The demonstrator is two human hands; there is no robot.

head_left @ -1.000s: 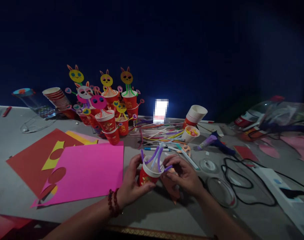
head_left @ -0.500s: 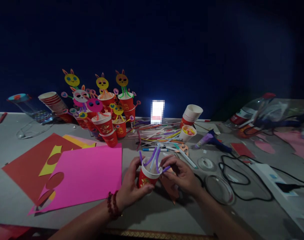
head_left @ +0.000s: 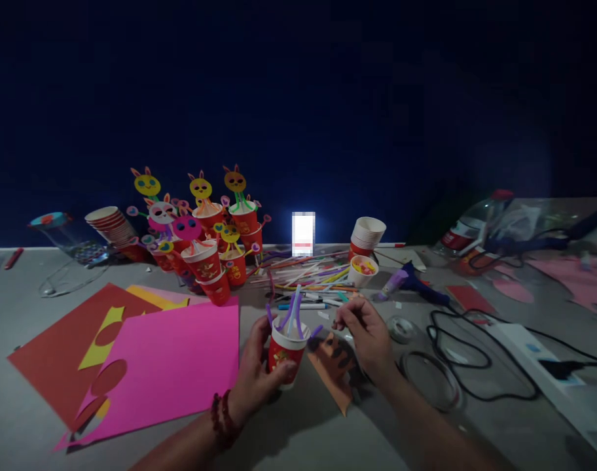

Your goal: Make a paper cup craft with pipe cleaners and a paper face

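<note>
My left hand point(head_left: 256, 373) is wrapped round a red paper cup point(head_left: 285, 348) with a white rim, held just above the grey table point(head_left: 298, 425). Purple pipe cleaners and a pale straw point(head_left: 292, 315) stick up out of the cup. My right hand point(head_left: 367, 335) hovers a little to the cup's right, fingers curled and pinched together near the tip of one purple pipe cleaner; whether it holds anything I cannot make out. An orange paper piece point(head_left: 334, 366) lies on the table under my right hand.
Pink point(head_left: 175, 356), red and yellow paper sheets lie at left. Finished bunny-faced red cups point(head_left: 205, 248) cluster behind them. Straws and pens point(head_left: 308, 278), stacked white cups point(head_left: 367, 237), a glue gun point(head_left: 416, 282), black cable point(head_left: 468, 356), tape rolls and a bottle point(head_left: 470, 226) fill the right.
My right hand has come off the cup's rim and moved right and up. The left hand keeps the cup. The view has tilted upward, shifting everything lower in frame.
</note>
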